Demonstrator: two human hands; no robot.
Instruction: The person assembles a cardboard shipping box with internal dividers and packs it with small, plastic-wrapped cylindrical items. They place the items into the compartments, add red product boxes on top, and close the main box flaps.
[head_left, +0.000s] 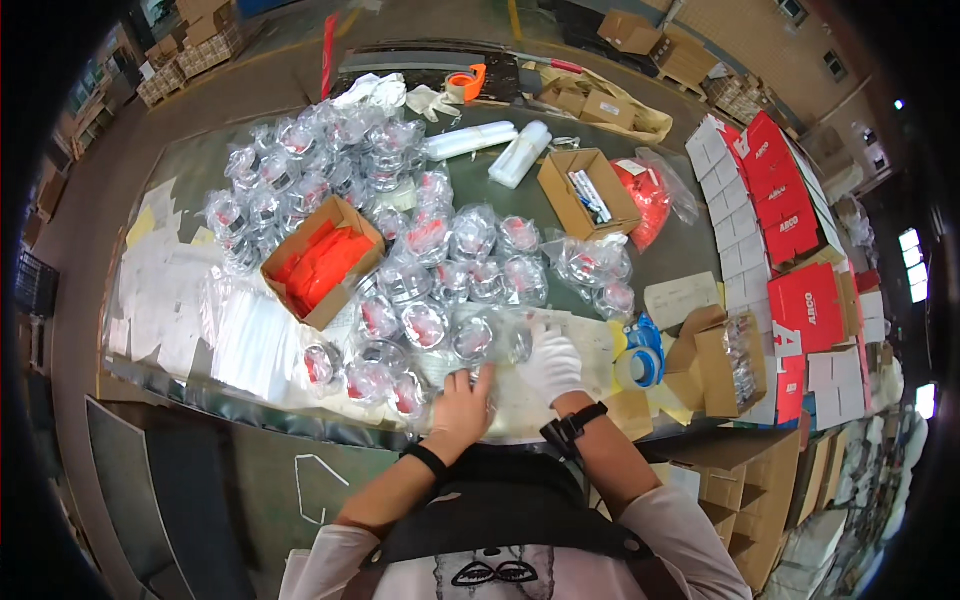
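Note:
A clear plastic bag (506,345) with a round metal piece (472,338) in it lies on the table in front of me. My left hand (462,408) is bare, its fingers stretched out and apart at the bag's near edge. In a white glove, my right hand (553,364) has its fingers closed on the right end of the bag; the fingertips are partly hidden. Several more bagged round metal pieces (425,325) with red inserts sit just beyond and left of my left hand.
A carton of red packets (325,258) stands left among piled bagged pieces (290,170). At right are blue tape dispensers (645,360), an open carton (728,365) and stacked red-and-white boxes (785,210). Farther back lie a carton with pens (590,195), plastic rolls (520,155) and an orange tape dispenser (466,84).

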